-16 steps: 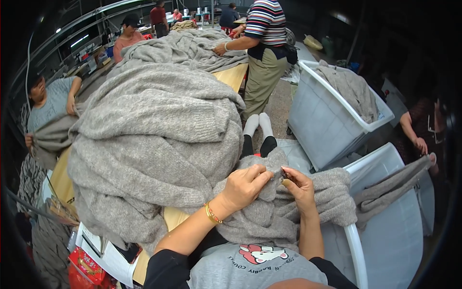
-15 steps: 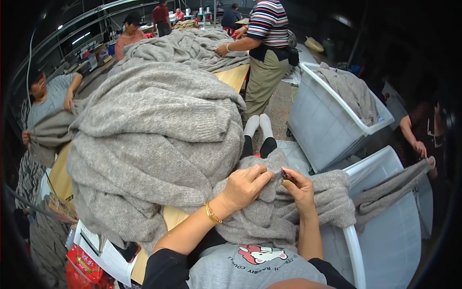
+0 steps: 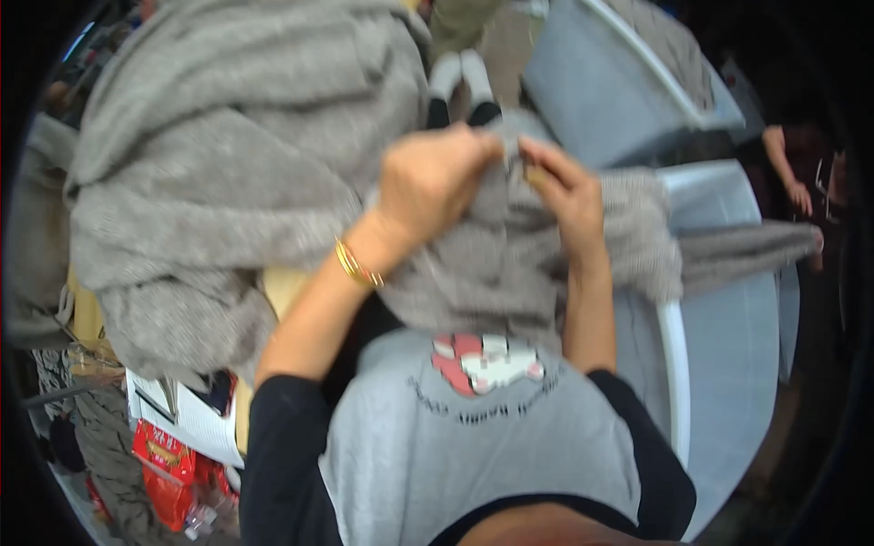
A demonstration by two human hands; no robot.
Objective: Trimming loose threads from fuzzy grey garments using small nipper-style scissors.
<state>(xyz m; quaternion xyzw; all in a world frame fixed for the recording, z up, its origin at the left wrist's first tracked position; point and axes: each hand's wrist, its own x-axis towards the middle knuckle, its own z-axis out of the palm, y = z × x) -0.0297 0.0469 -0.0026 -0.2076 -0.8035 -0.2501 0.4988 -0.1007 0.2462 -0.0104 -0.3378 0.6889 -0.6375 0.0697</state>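
Head view: I see the left hand [image 3: 435, 182] and right hand [image 3: 566, 193] both pinched shut on the grey knit garment [image 3: 510, 264], bunched just right of the big grey sweater pile [image 3: 228, 155]. White bin [image 3: 719, 382] beneath the garment.

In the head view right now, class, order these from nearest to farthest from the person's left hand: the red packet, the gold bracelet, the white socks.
Measured from the left hand:
1. Gold bracelet, on that same wrist, just below.
2. White socks, above, near the top edge.
3. Red packet, far down at the lower left.
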